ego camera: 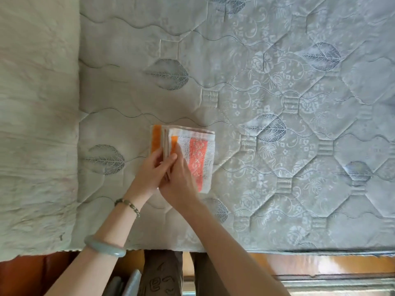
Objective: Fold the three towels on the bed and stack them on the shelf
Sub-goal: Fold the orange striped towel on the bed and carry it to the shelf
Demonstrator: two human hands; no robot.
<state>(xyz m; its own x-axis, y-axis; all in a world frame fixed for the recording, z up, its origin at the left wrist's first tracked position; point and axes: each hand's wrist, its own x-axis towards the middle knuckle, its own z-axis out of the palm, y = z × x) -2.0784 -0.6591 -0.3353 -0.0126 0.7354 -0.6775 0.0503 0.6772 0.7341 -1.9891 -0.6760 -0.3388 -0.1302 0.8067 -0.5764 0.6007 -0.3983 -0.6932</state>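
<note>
View: head camera, looking down
Thing: folded white terry towel bundle with orange stripes and a coral patterned band [197,150]
Where: flat on the grey-blue quilted mattress with leaf print [277,82] of the bed, towards the near edge and just in front of the person; no shelf in view
Look: compact rectangle, several layers thick. The stacked layer edges show along the left side, with a bright orange stripe on the lowest layer there. The top face is looped white pile with one wide coral band running lengthways. Corners are fairly square, the far right corner slightly lifted.
Count: cannot tell if this is one towel or more, as only the layer edges are visible
Handling (judged): light, soft and floppy with no stiffness. Not fragile or slippery, since the terry pile gives friction. Layers are likely to slide or fan open if lifted by one edge.
Where to hold (judged): pinch across the full thickness at the layered left edge and support underneath or at the opposite side, so the folds stay shut
Left-hand grip [149,171]: fingers curled over the near left edge of the towel bundle, clamped on the layers
Right-hand grip [180,180]: touching the left-hand grip, fingertips at the same edge and partly hidden; cannot tell whether it pinches or only presses
Other: dark bead bracelet [128,206] and pale green bangle [104,248] on the left arm; crumpled pale sheet [36,124] lying left of the mattress quilting
</note>
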